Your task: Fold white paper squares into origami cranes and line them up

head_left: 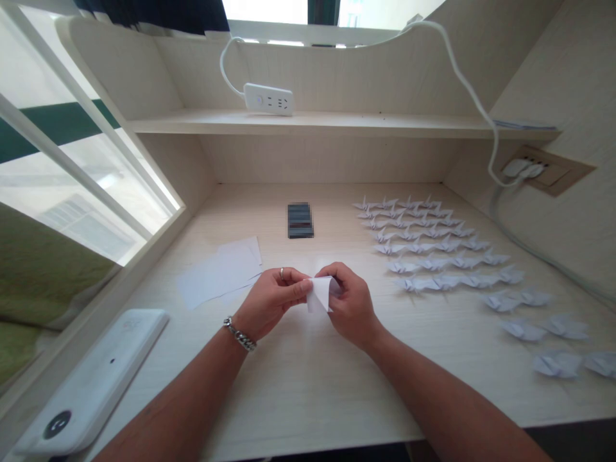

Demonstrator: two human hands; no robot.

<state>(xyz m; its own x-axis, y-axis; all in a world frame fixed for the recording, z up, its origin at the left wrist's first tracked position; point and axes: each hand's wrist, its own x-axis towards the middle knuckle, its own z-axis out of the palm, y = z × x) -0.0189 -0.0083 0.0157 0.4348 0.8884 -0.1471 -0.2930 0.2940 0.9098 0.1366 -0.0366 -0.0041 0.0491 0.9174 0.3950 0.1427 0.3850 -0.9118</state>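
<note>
Both of my hands meet over the middle of the pale wooden desk (pixel 308 385) and pinch a small folded white paper (pixel 319 294) between them. My left hand (pixel 274 301), with a ring and a metal bracelet, grips the paper's left edge with closed fingers. My right hand (pixel 350 303) is closed on its right side. A loose stack of white paper sheets (pixel 219 273) lies just left of my hands. Several rows of finished white paper cranes (pixel 433 247) cover the desk to the right.
A dark phone (pixel 300 220) lies at the back centre. A white flat device (pixel 91 382) rests at the front left edge. A white power strip (pixel 268 99) sits on the shelf, its cable running to a wall socket (pixel 529 170) at right. A window frame stands left.
</note>
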